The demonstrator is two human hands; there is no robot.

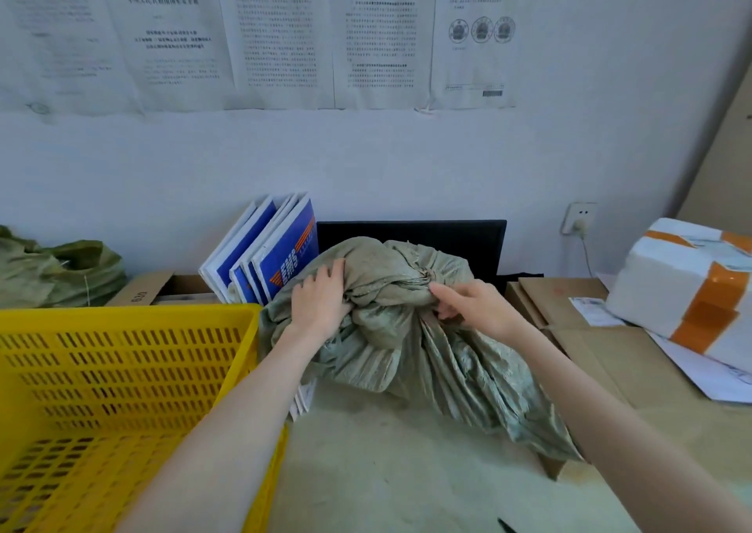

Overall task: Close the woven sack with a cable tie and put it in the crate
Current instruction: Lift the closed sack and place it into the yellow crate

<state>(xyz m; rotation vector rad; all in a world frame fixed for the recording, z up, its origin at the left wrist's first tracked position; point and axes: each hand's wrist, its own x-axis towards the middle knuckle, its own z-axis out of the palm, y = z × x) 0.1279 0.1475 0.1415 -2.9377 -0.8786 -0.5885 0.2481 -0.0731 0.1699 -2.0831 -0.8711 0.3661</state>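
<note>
Woven sack (411, 341), grey-green, crinkled and faintly glossy, lying on the table (386, 471) just right of the yellow crate (122, 369). Its gathered neck (423, 278) sits at the far end, bunched into tight pleats; whether a tie circles it cannot be made out. From the neck the body spreads toward me and to the right, so the long axis runs from far-centre to near-right, the near corner draping over the cardboard (590, 341). My right forearm covers part of that corner.

My left hand (319, 300) presses flat on the sack's far-left bulge, fingers fairly straight and spread, holding nothing. My right hand (468, 302) is just beside the neck, index finger extended toward the pleats, the other fingers curled into the cloth below; whether they pinch anything there is hidden, so I cannot tell its grip.

The crate is moulded plastic with slotted walls and floor, cut off at the left and bottom edges. Beyond the sack, blue-and-white folders (272, 247) lean left, their lower parts hidden by it. A black panel (447, 239) stands behind the sack, mostly covered. Right of the sack, a white parcel (683, 280) banded in orange tape is cut off by the frame edge.
</note>
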